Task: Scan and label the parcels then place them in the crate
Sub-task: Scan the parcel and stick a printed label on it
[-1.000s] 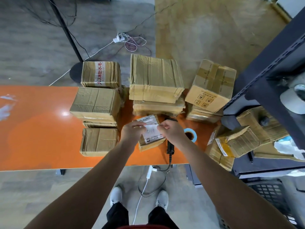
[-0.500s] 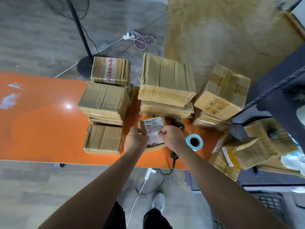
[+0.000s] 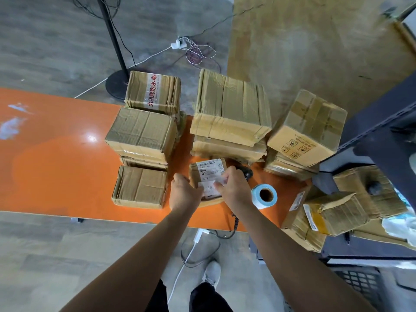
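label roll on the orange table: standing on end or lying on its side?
On end. The label roll sits on the orange table with its hollow core opening facing up.

cardboard, gloss and matt metal

the table (image 3: 56, 167) is shining glossy and smooth. the parcels (image 3: 141, 131) are showing creased matt cardboard under shiny tape. the label (image 3: 209, 189) is looking like white paper. the shelf (image 3: 371, 122) is showing matt dark metal, the crate (image 3: 358, 282) black plastic mesh.

A black stand (image 3: 116, 86) and a white power strip (image 3: 178, 44) sit on the grey floor (image 3: 45, 46) beyond the orange table (image 3: 56, 167).
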Action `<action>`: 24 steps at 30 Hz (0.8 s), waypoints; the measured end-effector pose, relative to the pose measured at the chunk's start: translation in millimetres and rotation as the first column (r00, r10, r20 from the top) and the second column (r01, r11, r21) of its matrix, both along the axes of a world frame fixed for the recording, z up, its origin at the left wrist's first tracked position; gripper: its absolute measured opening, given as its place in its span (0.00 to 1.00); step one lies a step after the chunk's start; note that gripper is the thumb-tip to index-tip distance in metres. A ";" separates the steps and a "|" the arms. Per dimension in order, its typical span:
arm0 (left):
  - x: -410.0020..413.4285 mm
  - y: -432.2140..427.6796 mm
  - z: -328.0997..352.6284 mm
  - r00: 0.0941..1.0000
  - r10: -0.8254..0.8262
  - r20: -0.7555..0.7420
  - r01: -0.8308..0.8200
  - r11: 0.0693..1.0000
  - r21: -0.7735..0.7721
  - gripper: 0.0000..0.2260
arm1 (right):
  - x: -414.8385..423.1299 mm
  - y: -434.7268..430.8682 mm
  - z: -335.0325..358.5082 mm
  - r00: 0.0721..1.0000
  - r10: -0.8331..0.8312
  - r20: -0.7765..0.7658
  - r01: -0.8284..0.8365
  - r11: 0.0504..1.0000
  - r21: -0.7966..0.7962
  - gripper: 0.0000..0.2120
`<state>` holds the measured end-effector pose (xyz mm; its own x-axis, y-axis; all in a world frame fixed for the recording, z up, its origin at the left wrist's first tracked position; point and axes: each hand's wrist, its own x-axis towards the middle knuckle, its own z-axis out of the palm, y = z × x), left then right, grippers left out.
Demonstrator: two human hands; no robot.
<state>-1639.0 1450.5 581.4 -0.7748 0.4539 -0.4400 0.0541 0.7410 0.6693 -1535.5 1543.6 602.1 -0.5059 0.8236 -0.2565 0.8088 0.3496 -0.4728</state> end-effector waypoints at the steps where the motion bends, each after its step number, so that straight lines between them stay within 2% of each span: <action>1: -1.0 2.0 -1.8 1.000 0.004 0.031 -0.004 1.000 -0.005 0.17 | 0.8 1.6 -0.3 0.999 -0.037 -0.013 0.036 0.999 -0.016 0.18; 5: 0.4 11.2 -6.6 0.980 0.081 0.182 -0.083 0.997 0.002 0.22 | -0.5 8.1 -5.6 0.991 -0.133 0.007 0.133 0.986 -0.099 0.31; 8: -0.1 15.5 -11.2 0.976 0.108 0.190 -0.106 0.994 -0.018 0.23 | -4.8 9.3 -13.3 0.982 -0.176 0.061 0.183 0.972 -0.144 0.33; 11: -2.1 15.6 -11.5 0.970 0.115 0.214 -0.123 0.992 0.025 0.20 | -8.1 12.3 -15.7 0.982 -0.164 0.090 0.178 0.969 -0.172 0.31; 15: 0.1 0.9 -8.9 0.960 0.064 0.271 -0.110 0.981 0.160 0.15 | 0.4 20.1 -14.0 0.995 -0.096 0.009 0.095 0.957 -0.275 0.25; 20: 12.5 -17.5 2.6 0.944 0.004 0.330 -0.100 0.957 0.273 0.20 | 16.4 20.6 -14.8 0.994 -0.007 -0.108 -0.029 0.945 -0.327 0.23; 24: 17.3 -28.5 14.4 0.937 -0.084 0.340 -0.048 0.931 0.362 0.26 | 26.2 19.3 -7.6 0.972 -0.105 -0.210 0.013 0.917 -0.398 0.17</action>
